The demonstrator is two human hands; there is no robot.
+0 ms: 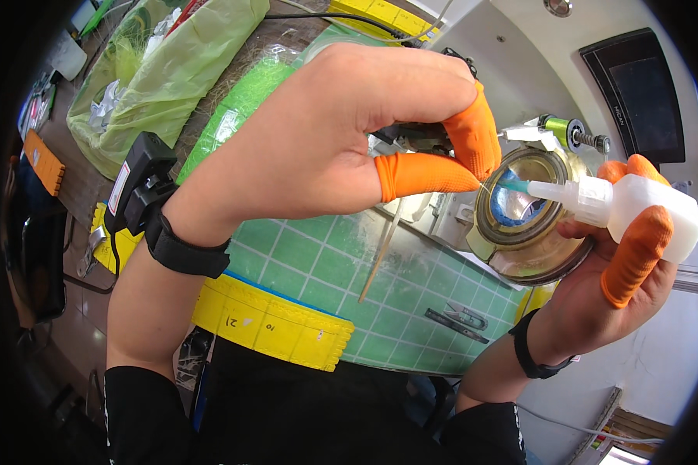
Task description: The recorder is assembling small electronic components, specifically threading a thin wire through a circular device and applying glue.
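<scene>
My left hand (333, 132) wears orange finger cots, and its thumb and forefinger are pinched together. A fine pale strand (483, 186) shows at their tips. In my right hand (609, 298), also with orange finger cots, I grip a white squeeze bottle (659, 213) tipped on its side. Its clear nozzle ends in a teal dispensing tip (514, 186), which points left, close to the pinched fingertips. Behind the tip is a round brass-coloured machine part (531, 256) with a shiny blue centre. What lies behind my left fingers is partly hidden.
A green gridded mat (318, 248) bears a wooden stick (381, 256) and small thread snips (467, 316). Yellow measuring strips (275, 325) edge the table. A pale green bag (171, 70) lies far left. The white machine holds a dark screen (640, 93) and a green spool (564, 132).
</scene>
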